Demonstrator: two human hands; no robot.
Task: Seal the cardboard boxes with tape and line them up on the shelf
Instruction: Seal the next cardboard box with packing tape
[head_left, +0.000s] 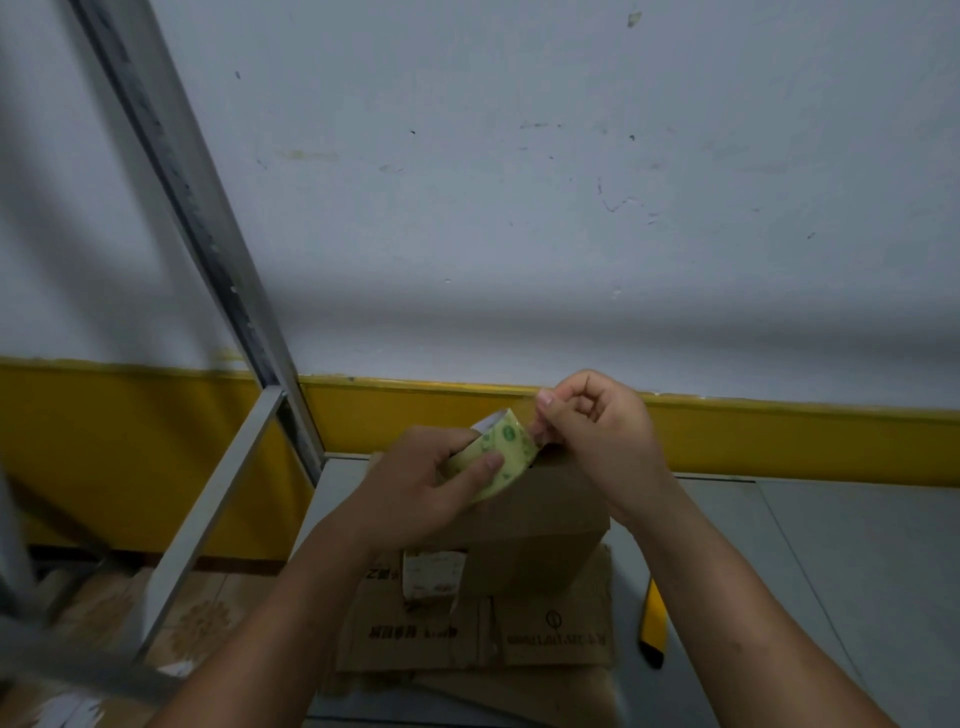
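Tape roll (506, 451) sat gripped in the left hand (415, 488) just above the cardboard box (540, 525), while fingers (543, 415) of the right hand (597, 431) pinched its loose end. Light and stiff at the core, the film would likely cling and twist (best kept taut, held by its edge).

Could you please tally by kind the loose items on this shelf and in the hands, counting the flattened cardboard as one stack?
Tape roll: 1
Upright cardboard box: 1
Flattened cardboard stack: 1
Yellow and black utility knife: 1
Total: 4
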